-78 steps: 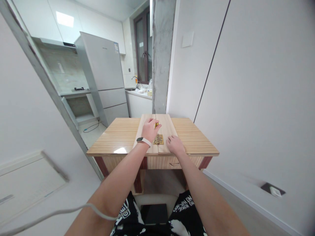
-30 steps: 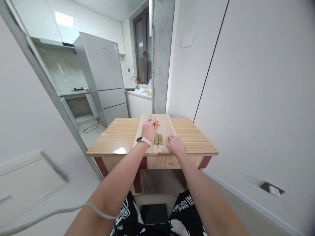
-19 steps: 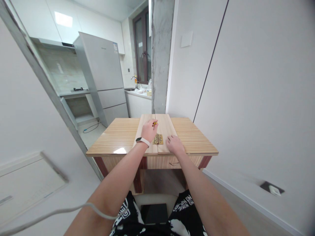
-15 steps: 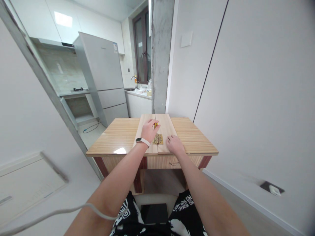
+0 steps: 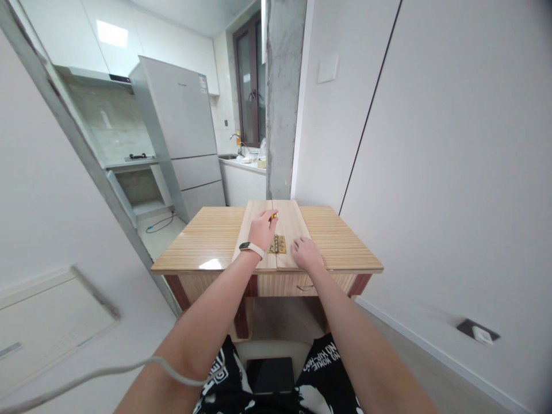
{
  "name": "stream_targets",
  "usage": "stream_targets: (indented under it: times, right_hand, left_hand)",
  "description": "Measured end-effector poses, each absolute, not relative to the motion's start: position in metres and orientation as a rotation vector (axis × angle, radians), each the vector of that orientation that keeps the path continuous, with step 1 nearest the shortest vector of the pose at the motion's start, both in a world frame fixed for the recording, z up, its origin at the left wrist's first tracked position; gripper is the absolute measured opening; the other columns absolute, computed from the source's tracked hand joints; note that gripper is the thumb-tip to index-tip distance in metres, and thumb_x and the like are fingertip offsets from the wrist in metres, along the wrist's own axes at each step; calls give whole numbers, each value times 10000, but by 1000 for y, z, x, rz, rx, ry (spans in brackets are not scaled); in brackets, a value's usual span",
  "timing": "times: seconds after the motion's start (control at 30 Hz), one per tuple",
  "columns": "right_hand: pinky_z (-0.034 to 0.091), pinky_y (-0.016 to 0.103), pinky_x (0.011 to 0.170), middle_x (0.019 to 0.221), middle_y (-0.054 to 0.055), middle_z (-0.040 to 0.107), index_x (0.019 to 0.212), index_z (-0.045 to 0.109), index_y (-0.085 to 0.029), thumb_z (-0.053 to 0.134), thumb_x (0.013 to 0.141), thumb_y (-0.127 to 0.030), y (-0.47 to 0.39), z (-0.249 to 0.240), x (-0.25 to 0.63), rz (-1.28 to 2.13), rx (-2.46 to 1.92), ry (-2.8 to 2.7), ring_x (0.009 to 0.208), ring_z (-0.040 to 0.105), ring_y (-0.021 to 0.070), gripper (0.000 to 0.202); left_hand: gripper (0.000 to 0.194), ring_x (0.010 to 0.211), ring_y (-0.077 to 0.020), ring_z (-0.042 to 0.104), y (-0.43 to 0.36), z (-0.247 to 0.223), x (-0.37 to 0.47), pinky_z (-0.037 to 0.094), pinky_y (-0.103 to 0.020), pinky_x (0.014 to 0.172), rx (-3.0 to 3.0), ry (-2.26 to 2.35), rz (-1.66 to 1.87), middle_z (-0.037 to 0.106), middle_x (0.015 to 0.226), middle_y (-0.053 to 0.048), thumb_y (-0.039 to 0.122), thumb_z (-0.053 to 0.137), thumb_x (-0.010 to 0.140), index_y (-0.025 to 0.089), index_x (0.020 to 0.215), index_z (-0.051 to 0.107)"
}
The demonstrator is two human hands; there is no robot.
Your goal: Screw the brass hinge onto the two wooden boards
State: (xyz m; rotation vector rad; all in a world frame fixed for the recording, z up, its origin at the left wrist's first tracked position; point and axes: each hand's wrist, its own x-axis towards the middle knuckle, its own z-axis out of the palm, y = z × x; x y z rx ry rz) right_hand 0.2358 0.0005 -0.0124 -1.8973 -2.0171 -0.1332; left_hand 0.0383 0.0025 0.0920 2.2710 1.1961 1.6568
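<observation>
My left hand (image 5: pixel 261 230) pinches a small yellow-and-dark piece (image 5: pixel 273 217) between thumb and fingers, above the far half of two boards. Only a bit of it shows past my fingertips, so I can't make out its shape or whether its lower end touches anything.

Nearer me, the brass hinge (image 5: pixel 281 244) lies flat across the seam between the left board (image 5: pixel 257 206) and the right board (image 5: pixel 288 221). My left hand and wrist cover part of its left leaf, and its fittings are too small to tell apart.

My right hand (image 5: pixel 307 253) lies on the right board, just beside the hinge, fingers bent; its palm is hidden, and I can't tell whether it holds anything.

The boards lie across the table (image 5: pixel 207 236). My forearms hide parts of its front, and a grey cable (image 5: pixel 129 365) is cut off at the left edge.
</observation>
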Motion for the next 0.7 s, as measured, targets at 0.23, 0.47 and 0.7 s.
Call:
stream_targets:
  times: [0.23, 0.47, 0.7]
  right_hand:
    - [319, 347, 1042, 1214, 123, 631, 1129, 696, -224, 374, 1031, -419, -1, -11, 235, -127, -1913, -2026, 1193, 506, 246, 389]
    - [323, 349, 1027, 1215, 127, 627, 1117, 687, -218, 375, 1031, -418, -2, -11, 235, -120, -1906, -2016, 1188, 503, 246, 381]
    - [329, 348, 1038, 1218, 124, 629, 1117, 689, -217, 384, 1033, -422, -2, -9, 234, -110, -1918, -2008, 1193, 508, 244, 377]
  left_hand:
    - [202, 973, -209, 680, 3, 91, 36, 557, -378, 922, 2287, 1199, 1664, 698, 1097, -77, 214, 657, 928, 221, 1127, 690]
    - [149, 946, -206, 669, 1, 93, 36, 552, -369, 905, 2275, 1245, 1715, 667, 1024, -64, 222, 708, 895, 217, 1043, 715]
    - [257, 1002, -207, 672, -2, 93, 37, 539, -371, 954, 2286, 1194, 1676, 697, 1132, -83, 150, 562, 963, 215, 1176, 692]
